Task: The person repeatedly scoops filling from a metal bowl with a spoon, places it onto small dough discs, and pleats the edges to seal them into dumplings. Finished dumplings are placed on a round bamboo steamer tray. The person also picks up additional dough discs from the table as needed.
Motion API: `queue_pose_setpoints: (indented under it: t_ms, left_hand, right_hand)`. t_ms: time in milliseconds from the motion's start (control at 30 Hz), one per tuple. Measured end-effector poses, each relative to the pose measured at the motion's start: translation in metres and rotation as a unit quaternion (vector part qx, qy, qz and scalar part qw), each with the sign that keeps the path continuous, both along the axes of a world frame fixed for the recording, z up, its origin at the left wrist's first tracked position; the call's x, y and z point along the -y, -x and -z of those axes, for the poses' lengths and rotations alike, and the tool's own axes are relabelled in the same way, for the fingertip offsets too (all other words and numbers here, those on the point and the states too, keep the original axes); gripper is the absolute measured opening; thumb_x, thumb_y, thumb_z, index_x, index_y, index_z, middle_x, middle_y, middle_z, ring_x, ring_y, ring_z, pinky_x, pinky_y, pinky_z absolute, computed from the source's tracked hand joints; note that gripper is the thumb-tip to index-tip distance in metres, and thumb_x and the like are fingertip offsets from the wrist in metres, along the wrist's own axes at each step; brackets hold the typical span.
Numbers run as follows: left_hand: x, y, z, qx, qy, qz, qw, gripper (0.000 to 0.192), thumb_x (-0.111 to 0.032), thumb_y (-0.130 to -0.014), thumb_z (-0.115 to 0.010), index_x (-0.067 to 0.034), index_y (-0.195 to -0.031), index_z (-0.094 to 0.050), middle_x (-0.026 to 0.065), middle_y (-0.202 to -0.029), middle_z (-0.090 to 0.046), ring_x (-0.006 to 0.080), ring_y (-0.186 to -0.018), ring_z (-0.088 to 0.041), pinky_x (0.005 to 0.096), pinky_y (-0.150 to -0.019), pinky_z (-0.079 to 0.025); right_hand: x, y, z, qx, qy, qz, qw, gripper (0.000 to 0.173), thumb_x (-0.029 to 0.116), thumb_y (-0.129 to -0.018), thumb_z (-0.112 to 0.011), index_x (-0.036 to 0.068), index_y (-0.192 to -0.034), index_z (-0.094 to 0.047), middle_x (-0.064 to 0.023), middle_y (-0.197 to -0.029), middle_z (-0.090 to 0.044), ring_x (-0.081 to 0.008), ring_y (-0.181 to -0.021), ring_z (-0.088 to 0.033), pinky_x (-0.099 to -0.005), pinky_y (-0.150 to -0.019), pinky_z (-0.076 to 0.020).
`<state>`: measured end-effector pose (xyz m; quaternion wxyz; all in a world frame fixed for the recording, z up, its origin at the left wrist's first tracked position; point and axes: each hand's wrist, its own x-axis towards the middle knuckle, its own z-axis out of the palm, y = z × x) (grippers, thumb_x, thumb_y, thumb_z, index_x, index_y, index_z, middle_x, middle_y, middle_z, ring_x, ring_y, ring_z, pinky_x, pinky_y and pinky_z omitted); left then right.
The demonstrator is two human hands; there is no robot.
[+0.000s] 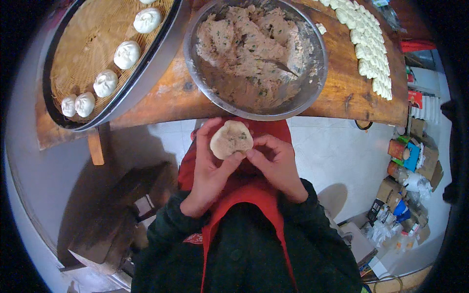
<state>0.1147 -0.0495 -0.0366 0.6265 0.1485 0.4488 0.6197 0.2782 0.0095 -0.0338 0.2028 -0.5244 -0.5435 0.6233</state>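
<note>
A round dough wrapper (220,143) with meat filling (237,138) in its middle rests in my left hand (210,164), whose thumb lies over the near edge. The fingers of my right hand (276,161) pinch the wrapper's near right rim beside that thumb. Both hands are above my red apron (242,194), just in front of the table edge. Beyond them stands a large metal bowl (205,93) of minced filling with green flecks (242,47); a dark utensil (280,67) is stuck in it.
At the left, a round steamer tray (84,47) with a woven base holds several pleated buns (127,55). Rows of dough pieces (366,47) lie on the right of the wooden table (340,88). Boxes and plastic bags (399,205) are heaped on the right. A box (99,234) sits low left.
</note>
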Motion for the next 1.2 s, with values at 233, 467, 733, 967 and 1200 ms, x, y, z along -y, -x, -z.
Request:
queue_pose_setpoints:
  t_ms: [233,467,733,967,1200]
  left_hand:
    - [0.007,0.008,0.02,-0.069,0.103,0.045,0.991,0.047,0.004,-0.092,-0.071,-0.002,-0.136,-0.057,0.007,-0.123,-0.068,0.0147,-0.112,-0.066,0.0302,-0.098,-0.055]
    - [0.002,0.009,0.016,-0.073,0.101,0.056,0.991,0.041,0.007,-0.091,-0.066,-0.004,-0.13,-0.061,0.0074,-0.115,-0.071,0.0149,-0.098,-0.07,0.0281,-0.078,-0.061]
    - [-0.011,0.027,0.008,-0.09,0.16,0.22,0.958,0.047,0.011,-0.089,-0.06,-0.007,-0.132,-0.065,0.0073,-0.116,-0.071,0.0134,-0.091,-0.069,0.0257,-0.07,-0.058]
    - [-0.015,0.024,0.004,-0.108,0.062,0.168,0.978,0.048,0.007,-0.09,-0.063,-0.006,-0.136,-0.061,0.007,-0.124,-0.065,0.0136,-0.11,-0.063,0.0278,-0.089,-0.056]
    - [-0.005,0.02,0.021,-0.129,0.103,0.173,0.971,0.038,0.003,-0.092,-0.068,-0.002,-0.129,-0.066,0.0058,-0.115,-0.069,0.013,-0.106,-0.065,0.0289,-0.096,-0.053]
  right_hand:
    - [-0.003,-0.004,-0.005,0.021,-0.15,-0.088,0.985,0.008,0.004,-0.094,-0.071,0.0,-0.1,-0.068,-0.0034,-0.097,-0.068,-0.0107,-0.09,-0.064,-0.027,-0.078,-0.0524]
    - [-0.015,0.001,-0.007,0.022,-0.124,-0.051,0.991,0.014,0.014,-0.089,-0.078,0.004,-0.098,-0.075,-0.0114,-0.098,-0.075,-0.0247,-0.091,-0.073,-0.0346,-0.083,-0.0568]
    - [-0.023,-0.006,-0.009,0.044,-0.107,-0.104,0.988,0.019,0.015,-0.09,-0.077,0.005,-0.105,-0.074,-0.0108,-0.099,-0.075,-0.0276,-0.095,-0.072,-0.0373,-0.086,-0.0565]
    - [-0.023,-0.003,0.001,0.07,-0.187,-0.128,0.972,0.016,0.015,-0.089,-0.076,0.005,-0.1,-0.072,-0.012,-0.101,-0.073,-0.0313,-0.095,-0.072,-0.0399,-0.083,-0.0575]
    - [-0.014,-0.001,-0.003,0.1,-0.253,-0.114,0.956,0.014,0.012,-0.086,-0.077,0.007,-0.098,-0.072,-0.0103,-0.101,-0.073,-0.0314,-0.094,-0.072,-0.0393,-0.081,-0.0586]
